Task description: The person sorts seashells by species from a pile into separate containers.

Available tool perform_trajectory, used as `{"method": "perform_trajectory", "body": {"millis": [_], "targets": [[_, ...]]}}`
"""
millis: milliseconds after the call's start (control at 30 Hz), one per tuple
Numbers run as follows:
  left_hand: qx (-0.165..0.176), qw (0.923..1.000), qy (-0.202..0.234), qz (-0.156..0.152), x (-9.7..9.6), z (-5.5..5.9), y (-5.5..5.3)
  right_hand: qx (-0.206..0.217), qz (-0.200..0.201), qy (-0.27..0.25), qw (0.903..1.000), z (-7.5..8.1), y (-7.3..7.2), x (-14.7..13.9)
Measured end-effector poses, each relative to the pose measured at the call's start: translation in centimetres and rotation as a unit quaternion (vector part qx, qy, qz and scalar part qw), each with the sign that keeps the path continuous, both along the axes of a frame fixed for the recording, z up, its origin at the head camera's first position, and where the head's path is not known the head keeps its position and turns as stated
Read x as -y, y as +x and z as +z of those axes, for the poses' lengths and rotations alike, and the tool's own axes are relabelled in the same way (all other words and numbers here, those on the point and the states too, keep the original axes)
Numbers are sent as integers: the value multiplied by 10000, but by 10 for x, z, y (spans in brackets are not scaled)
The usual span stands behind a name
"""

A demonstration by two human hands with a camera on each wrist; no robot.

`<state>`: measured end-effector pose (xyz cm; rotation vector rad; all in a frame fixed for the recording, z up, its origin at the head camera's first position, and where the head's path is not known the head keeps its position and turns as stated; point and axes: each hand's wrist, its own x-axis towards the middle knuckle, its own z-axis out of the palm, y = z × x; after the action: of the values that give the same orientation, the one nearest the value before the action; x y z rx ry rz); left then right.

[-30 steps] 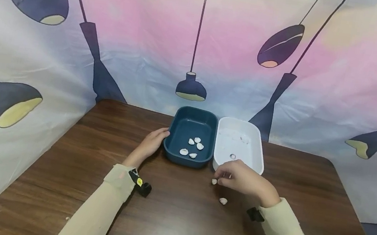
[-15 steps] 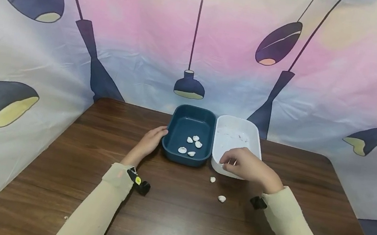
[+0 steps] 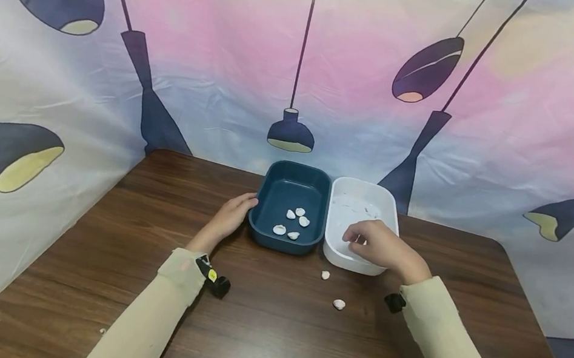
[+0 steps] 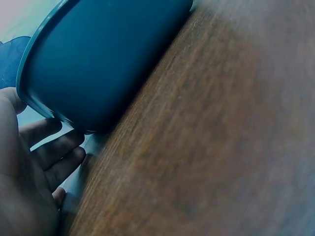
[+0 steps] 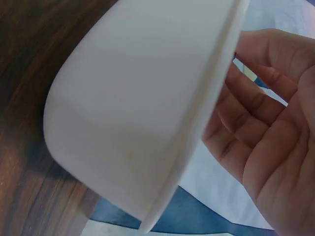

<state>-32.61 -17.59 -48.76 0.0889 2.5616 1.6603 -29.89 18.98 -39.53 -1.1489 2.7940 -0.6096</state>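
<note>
In the head view my left hand (image 3: pixel 228 218) rests against the left side of a dark teal tray (image 3: pixel 299 171). The left wrist view has its fingers fairly straight at the outer wall (image 4: pixel 98 64), thumb near the rim. Inside lie several small white seashells (image 3: pixel 304 222). My right hand (image 3: pixel 387 249) reaches over the front right of a white tray (image 3: pixel 337 210), fingers bent downward into it. The wall of that tray hides the fingertips in the right wrist view, so whether they pinch anything cannot be seen. Two shells lie on the table in front: one (image 3: pixel 325 275) near the tray, another (image 3: pixel 338 304) closer to me.
Both trays stand side by side at the back of the brown wooden table (image 3: pixel 254 333), close to a curtain (image 3: pixel 211 89) printed with lamps. A tiny pale bit (image 3: pixel 103 331) lies by the left sleeve. Faint dark marks show in the white tray's far part.
My right hand has left the nearer-tray shell on the table and moved up and right, over the white tray. My left hand has stayed at the teal tray.
</note>
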Motion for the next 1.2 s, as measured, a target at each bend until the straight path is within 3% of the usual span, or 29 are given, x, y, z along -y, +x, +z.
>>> {"method": "perform_trajectory", "body": {"millis": [200, 400, 733, 900, 1200], "targets": [[-19, 10000, 13, -17, -1, 0, 1, -232, -533, 76, 9983, -8, -2, -3], [-46, 10000, -5, -63, -2, 2, 0, -407, -806, -100, 9959, -5, 18, 2], [13, 10000, -14, -43, -1, 3, 0, -629, -526, -681, 9943, -3, 49, 11], [-52, 10000, 31, 0, 0, 2, 1, -222, -488, -767, 9956, -5, 57, 19], [-59, 10000, 34, -34, 0, 0, 2, 408, 174, -644, 9969, -5, 68, 29]]}}
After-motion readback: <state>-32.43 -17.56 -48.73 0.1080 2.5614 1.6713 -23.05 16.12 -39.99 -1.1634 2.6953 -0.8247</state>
